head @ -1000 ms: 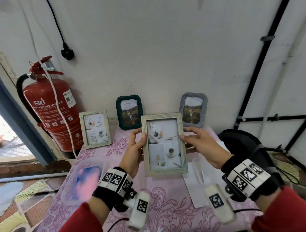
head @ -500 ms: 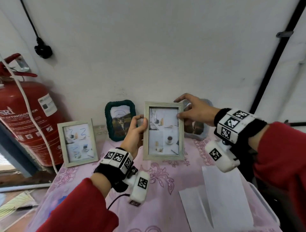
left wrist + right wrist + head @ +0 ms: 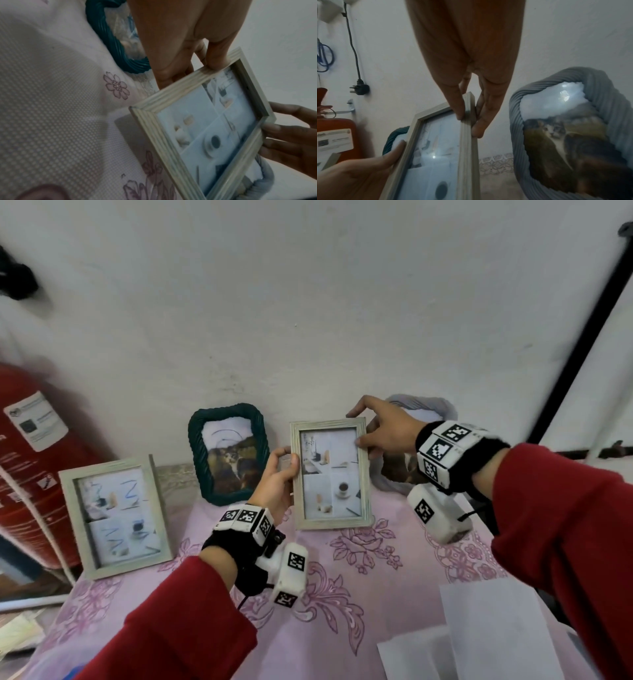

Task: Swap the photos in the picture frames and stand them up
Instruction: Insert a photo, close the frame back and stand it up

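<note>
I hold a pale wooden picture frame [image 3: 330, 474] upright over the back of the pink table, with a photo of a coffee cup in it. My left hand [image 3: 279, 479] grips its left edge, thumb on the front. My right hand [image 3: 380, 429] pinches its upper right edge between thumb and fingers. The same frame [image 3: 202, 129] shows in the left wrist view, and the frame's right edge [image 3: 467, 142] in the right wrist view. I cannot tell if its bottom edge touches the cloth. A second wooden frame [image 3: 114, 515] stands at the left.
A dark green frame [image 3: 229, 453] and a grey frame [image 3: 570, 135], both with cat photos, lean on the white wall behind. A red fire extinguisher [image 3: 24, 460] stands at the far left. White paper sheets [image 3: 486, 635] lie on the flowered tablecloth [image 3: 342, 587] at the near right.
Both hands have carried the wooden frame away from me toward the wall and lower, between the green and grey frames. My right hand moved up to the frame's top right corner.
</note>
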### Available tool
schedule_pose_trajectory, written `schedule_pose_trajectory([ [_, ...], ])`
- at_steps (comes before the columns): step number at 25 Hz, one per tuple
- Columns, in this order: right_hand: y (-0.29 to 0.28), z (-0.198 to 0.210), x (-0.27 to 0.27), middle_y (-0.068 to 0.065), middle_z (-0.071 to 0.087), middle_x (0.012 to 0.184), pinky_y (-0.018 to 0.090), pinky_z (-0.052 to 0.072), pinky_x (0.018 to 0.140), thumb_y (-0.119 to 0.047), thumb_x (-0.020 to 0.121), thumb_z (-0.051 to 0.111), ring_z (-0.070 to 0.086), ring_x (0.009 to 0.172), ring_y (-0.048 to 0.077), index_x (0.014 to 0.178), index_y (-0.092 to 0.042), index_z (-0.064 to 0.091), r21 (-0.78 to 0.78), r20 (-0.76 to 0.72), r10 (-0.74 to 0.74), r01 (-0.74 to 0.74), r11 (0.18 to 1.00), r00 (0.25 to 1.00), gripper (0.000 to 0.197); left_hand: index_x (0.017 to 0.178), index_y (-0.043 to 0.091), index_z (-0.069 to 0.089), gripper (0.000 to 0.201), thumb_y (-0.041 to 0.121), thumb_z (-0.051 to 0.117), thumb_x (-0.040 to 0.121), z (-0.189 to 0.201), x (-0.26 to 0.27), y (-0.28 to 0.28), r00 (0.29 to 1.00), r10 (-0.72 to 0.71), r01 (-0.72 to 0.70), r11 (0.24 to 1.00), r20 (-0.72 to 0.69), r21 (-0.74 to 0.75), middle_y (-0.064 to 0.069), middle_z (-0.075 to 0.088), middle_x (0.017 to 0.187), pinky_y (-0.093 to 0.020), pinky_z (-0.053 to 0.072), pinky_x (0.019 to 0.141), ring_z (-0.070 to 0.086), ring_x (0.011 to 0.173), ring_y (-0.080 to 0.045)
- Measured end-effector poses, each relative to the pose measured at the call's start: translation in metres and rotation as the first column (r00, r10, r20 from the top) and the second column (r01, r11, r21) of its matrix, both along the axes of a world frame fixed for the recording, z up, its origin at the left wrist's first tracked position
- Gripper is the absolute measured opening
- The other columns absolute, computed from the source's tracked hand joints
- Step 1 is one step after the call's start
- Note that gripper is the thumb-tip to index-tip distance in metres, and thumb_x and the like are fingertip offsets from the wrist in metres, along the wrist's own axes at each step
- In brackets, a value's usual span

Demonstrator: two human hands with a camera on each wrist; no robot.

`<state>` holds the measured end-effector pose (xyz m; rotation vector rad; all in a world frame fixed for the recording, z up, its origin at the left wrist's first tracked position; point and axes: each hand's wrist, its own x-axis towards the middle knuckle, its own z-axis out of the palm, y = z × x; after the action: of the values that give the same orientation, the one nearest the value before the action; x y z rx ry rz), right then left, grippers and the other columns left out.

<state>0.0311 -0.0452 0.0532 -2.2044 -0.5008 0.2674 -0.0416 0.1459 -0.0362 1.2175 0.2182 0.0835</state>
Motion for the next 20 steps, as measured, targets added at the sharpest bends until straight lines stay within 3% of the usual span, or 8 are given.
schedule_pose_trajectory([
  [3, -0.003, -0.008, 0.003, 0.013, 0.058, 0.067, 0.025, 0.055, 0.043, 0.004, 0.082, 0.063, 0.059, 0.046, 0.016, 0.114, -0.012, 0.047, -0.013, -0.019, 0.014, -0.014, 1.0, 1.0, 0.039, 0.102, 0.026, 0.046, 0.009, 0.019, 0.047, 0.096, -0.011, 0.003, 0.0, 1.0, -0.004, 0.004, 1.0, 0.003, -0.01, 0.004, 0.064, 0.074, -0.021, 0.047, 0.046, 0.061, 0.055, -0.008],
  [7, -0.004, -0.011, -0.001, 0.025, 0.062, 0.079, 0.041, 0.058, 0.063, 0.004, 0.082, 0.063, 0.06, 0.06, 0.033, 0.114, -0.01, 0.049, 0.002, -0.049, 0.019, -0.019, 1.0, 0.999, 0.038, 0.098, 0.028, 0.047, 0.009, 0.019, 0.047, 0.096, -0.015, -0.003, -0.001, 1.0, -0.016, 0.016, 0.999, 0.007, -0.034, 0.006, 0.065, 0.071, -0.019, 0.044, 0.041, 0.06, 0.052, -0.006],
  [9, -0.003, -0.011, -0.006, 0.031, 0.062, 0.084, 0.048, 0.056, 0.07, 0.006, 0.081, 0.064, 0.061, 0.064, 0.036, 0.113, -0.009, 0.049, 0.001, -0.062, 0.024, -0.023, 1.0, 0.998, 0.038, 0.099, 0.029, 0.046, 0.009, 0.021, 0.048, 0.096, -0.016, -0.008, -0.001, 0.999, -0.04, 0.04, 0.999, 0.0, -0.028, 0.009, 0.067, 0.07, -0.02, 0.045, 0.046, 0.061, 0.055, -0.006],
  [11, -0.004, -0.012, -0.01, 0.027, 0.06, 0.078, 0.052, 0.055, 0.072, 0.007, 0.08, 0.064, 0.062, 0.065, 0.037, 0.112, -0.008, 0.05, -0.021, -0.06, 0.011, -0.013, 1.0, 0.998, 0.039, 0.098, 0.03, 0.047, 0.009, 0.022, 0.049, 0.095, -0.018, -0.013, -0.001, 0.998, -0.057, 0.057, 0.998, 0.0, -0.02, 0.01, 0.068, 0.072, -0.025, 0.043, 0.056, 0.062, 0.059, -0.007],
  [13, -0.005, -0.012, -0.013, 0.021, 0.06, 0.071, 0.05, 0.056, 0.072, 0.007, 0.079, 0.065, 0.062, 0.063, 0.036, 0.111, -0.009, 0.051, -0.049, -0.051, -0.013, 0.011, 0.999, 0.999, 0.038, 0.098, 0.03, 0.047, 0.01, 0.021, 0.05, 0.095, -0.019, -0.017, -0.003, 0.998, -0.062, 0.062, 0.998, 0.001, -0.015, 0.009, 0.068, 0.073, -0.025, 0.041, 0.057, 0.063, 0.061, -0.007],
  [18, -0.007, -0.006, -0.023, 0.018, 0.063, 0.074, 0.032, 0.058, 0.059, 0.002, 0.083, 0.063, 0.062, 0.056, 0.027, 0.109, -0.012, 0.056, -0.095, 0.01, -0.007, 0.008, 0.995, 1.0, 0.03, 0.105, 0.028, 0.049, 0.011, 0.022, 0.049, 0.095, -0.022, -0.024, -0.003, 0.998, -0.057, 0.056, 0.998, 0.007, 0.029, 0.007, 0.069, 0.075, -0.029, 0.045, 0.063, 0.061, 0.066, -0.011],
  [20, -0.005, -0.004, -0.026, 0.01, 0.061, 0.07, 0.034, 0.057, 0.064, 0.002, 0.084, 0.061, 0.06, 0.061, 0.024, 0.11, -0.011, 0.058, -0.14, 0.065, -0.013, 0.022, 0.99, 0.998, 0.03, 0.106, 0.026, 0.051, 0.012, 0.022, 0.05, 0.095, -0.021, -0.027, 0.001, 0.998, -0.061, 0.061, 0.994, 0.001, 0.089, 0.006, 0.07, 0.077, -0.03, 0.048, 0.065, 0.063, 0.068, -0.013],
])
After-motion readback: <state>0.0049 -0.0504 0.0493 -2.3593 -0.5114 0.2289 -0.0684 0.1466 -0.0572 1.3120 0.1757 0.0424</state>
